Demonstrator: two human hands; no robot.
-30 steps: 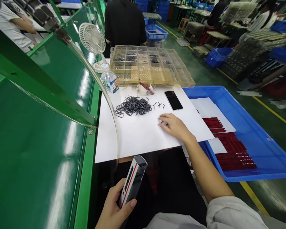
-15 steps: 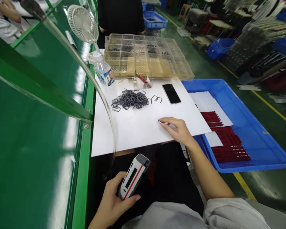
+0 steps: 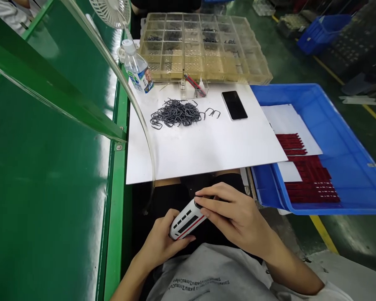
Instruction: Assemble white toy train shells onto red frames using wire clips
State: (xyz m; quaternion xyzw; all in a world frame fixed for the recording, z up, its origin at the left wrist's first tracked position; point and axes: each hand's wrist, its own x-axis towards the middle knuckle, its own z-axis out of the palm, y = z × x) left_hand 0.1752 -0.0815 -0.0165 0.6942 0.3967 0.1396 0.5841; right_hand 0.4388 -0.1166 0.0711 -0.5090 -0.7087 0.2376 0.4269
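Observation:
My left hand (image 3: 159, 240) is wrapped round a white handheld device (image 3: 183, 220) with a red stripe and a dark window, tilted above my lap. At the device's upper right end, the bent fingers of my right hand (image 3: 235, 215) touch its edge. Whatever small piece is between those fingertips, if any, is hidden. Beyond my hands, a heap of dark grey bent hook-like pieces (image 3: 177, 113) lies on the white board (image 3: 200, 146). A few loose pieces (image 3: 212, 113) lie just right of the heap.
A phone (image 3: 235, 105), a water bottle (image 3: 139, 69) and a small clear box (image 3: 192, 91) with tools are on the board. Behind stands a compartment tray (image 3: 257, 62). A clear hose (image 3: 134, 104) hangs at left. The blue bin (image 3: 357, 167) at right holds dark red strips (image 3: 310, 179).
My right hand has come from the board, where it pinched a small dark piece, down to the device's end. The device has tilted further to the right. The view has shifted.

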